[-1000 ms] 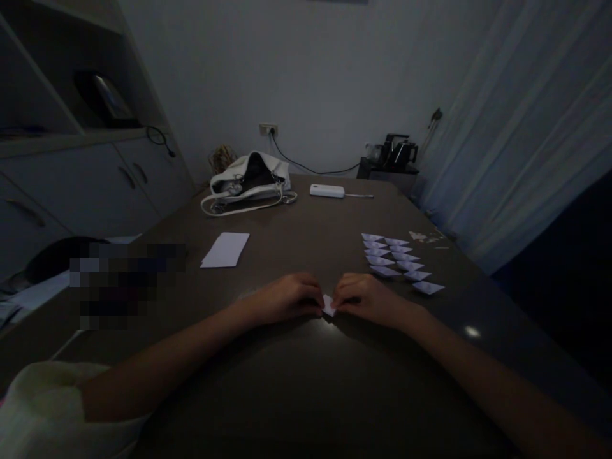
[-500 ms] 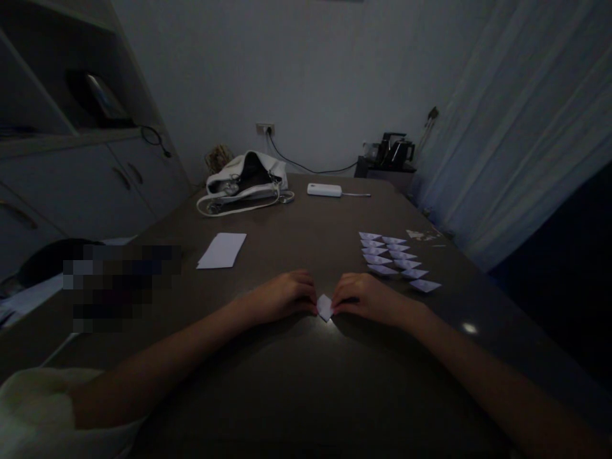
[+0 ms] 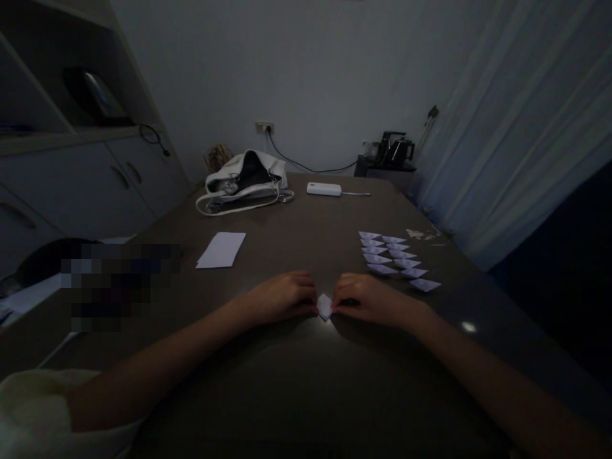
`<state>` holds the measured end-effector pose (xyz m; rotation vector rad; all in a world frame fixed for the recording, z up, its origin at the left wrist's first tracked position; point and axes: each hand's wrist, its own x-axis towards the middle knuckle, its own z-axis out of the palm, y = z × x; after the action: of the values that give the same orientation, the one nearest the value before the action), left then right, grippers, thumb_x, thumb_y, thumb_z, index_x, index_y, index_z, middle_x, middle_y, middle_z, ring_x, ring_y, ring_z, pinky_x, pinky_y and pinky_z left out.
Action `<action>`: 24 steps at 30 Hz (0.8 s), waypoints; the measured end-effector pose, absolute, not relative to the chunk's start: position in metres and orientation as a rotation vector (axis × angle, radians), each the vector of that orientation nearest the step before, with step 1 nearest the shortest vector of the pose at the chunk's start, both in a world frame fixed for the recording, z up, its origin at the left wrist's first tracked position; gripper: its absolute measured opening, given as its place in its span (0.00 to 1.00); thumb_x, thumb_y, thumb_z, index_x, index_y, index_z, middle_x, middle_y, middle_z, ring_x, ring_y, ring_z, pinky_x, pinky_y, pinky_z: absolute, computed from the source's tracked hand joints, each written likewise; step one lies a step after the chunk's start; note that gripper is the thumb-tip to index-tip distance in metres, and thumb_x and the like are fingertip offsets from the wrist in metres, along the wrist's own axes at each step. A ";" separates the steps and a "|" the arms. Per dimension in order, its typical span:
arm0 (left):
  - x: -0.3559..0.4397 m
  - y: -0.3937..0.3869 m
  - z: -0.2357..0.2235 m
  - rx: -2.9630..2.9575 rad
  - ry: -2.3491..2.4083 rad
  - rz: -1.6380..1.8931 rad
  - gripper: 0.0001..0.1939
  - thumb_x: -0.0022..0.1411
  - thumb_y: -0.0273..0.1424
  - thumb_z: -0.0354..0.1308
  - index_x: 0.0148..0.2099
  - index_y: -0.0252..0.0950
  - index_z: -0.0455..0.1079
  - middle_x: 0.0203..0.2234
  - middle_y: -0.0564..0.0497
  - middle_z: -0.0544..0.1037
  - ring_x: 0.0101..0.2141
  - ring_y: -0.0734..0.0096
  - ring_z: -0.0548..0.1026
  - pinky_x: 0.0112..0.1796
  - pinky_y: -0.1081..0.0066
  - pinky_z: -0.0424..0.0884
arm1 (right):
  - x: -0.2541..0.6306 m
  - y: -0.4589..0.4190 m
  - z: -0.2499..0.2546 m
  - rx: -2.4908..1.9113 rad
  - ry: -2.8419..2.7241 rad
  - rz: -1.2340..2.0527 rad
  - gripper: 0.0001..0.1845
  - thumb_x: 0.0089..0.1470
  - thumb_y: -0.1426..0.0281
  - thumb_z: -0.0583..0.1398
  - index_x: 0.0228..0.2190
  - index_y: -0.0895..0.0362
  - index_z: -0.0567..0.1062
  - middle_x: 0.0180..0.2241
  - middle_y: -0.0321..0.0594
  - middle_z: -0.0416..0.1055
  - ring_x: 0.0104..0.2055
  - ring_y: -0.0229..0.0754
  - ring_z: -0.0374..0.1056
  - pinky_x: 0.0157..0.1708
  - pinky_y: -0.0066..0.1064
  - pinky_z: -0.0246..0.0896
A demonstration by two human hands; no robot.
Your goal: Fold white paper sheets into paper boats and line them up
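Between my hands, low over the dark table (image 3: 287, 229), is a small folded piece of white paper (image 3: 325, 307) with a pointed lower end. My left hand (image 3: 289, 296) pinches its left edge with thumb and fingers. On the opposite edge, my right hand (image 3: 366, 298) is closed in a similar pinch. Beyond my right hand, several folded paper boats (image 3: 376, 259) stand in two slanting rows. A stack of white paper sheets (image 3: 222, 249) lies flat to the left, past my left hand.
A white handbag (image 3: 246, 182) slumps at the far left of the table. Near the far edge lies a white power strip-like device (image 3: 324, 189) with a short cord. Whitish scraps (image 3: 421, 234) are at the right edge. A black kettle (image 3: 400, 152) stands beyond.
Almost nothing differs. Both hands keep their pinch on the folded paper in the same place, and the view has shifted very slightly.
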<state>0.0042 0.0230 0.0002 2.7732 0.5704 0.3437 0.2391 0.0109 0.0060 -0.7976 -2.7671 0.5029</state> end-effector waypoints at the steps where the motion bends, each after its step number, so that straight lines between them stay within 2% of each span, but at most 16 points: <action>1: 0.004 0.023 0.000 2.776 0.571 0.351 0.09 0.65 0.31 0.52 0.42 0.34 0.72 0.35 0.47 0.75 0.39 0.67 0.70 0.40 0.70 0.65 | 0.239 0.011 0.006 -0.812 -2.766 0.493 0.05 0.56 0.73 0.59 0.32 0.60 0.76 0.31 0.41 0.72 0.36 0.39 0.66 0.36 0.29 0.58; 10: 0.002 0.026 -0.004 2.805 0.657 0.368 0.10 0.66 0.32 0.51 0.40 0.33 0.72 0.33 0.47 0.73 0.37 0.67 0.70 0.38 0.70 0.65 | 0.238 0.012 0.002 -0.908 -2.715 0.452 0.06 0.57 0.72 0.58 0.32 0.60 0.75 0.31 0.41 0.71 0.35 0.39 0.65 0.35 0.29 0.57; 19: 0.008 0.022 -0.007 2.619 0.878 0.463 0.10 0.65 0.32 0.51 0.36 0.32 0.70 0.32 0.47 0.72 0.33 0.69 0.70 0.34 0.72 0.65 | 0.233 0.012 -0.006 -1.156 -2.525 0.583 0.07 0.57 0.71 0.58 0.32 0.61 0.75 0.30 0.40 0.72 0.30 0.37 0.65 0.30 0.27 0.55; 24: 0.013 0.020 -0.006 2.426 1.128 0.429 0.09 0.61 0.33 0.55 0.33 0.32 0.71 0.26 0.50 0.73 0.27 0.72 0.69 0.28 0.74 0.62 | 0.228 0.008 -0.005 -1.294 -2.474 0.614 0.08 0.57 0.71 0.57 0.31 0.61 0.75 0.27 0.39 0.71 0.27 0.35 0.63 0.28 0.26 0.52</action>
<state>0.0128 0.0199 -0.0065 2.4256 1.1278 0.4286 0.2278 0.0085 -0.0052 -1.2942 -2.4737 0.6136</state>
